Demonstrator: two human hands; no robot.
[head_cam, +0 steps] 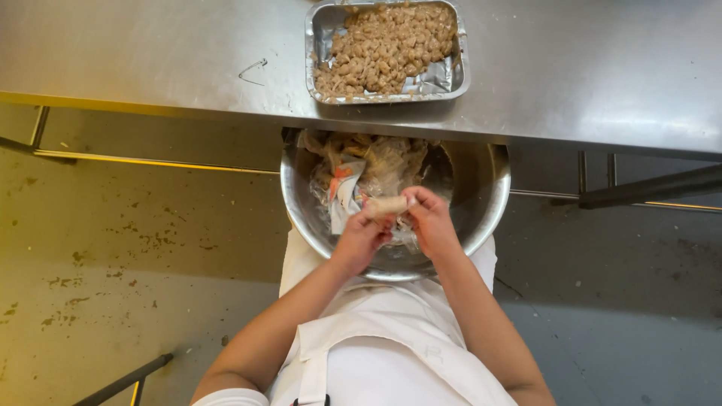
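While both hands (395, 225) grip a pale roll (385, 205), a steel counter (150, 53) overhangs stained floor (113, 263).

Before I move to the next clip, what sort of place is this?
Probably a commercial kitchen or food-prep area. A stainless steel worktable carries a foil tray of chopped food, a large metal bowl holds scraps and wrappers, and the person wears a white apron over a stained concrete floor.

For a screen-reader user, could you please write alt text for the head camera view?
Seen from above, a person's left hand and right hand together hold a small pale roll over a round metal bowl of crumpled wrappers on their aproned lap. On the steel table beyond stands a foil tray of pale brown chunks.
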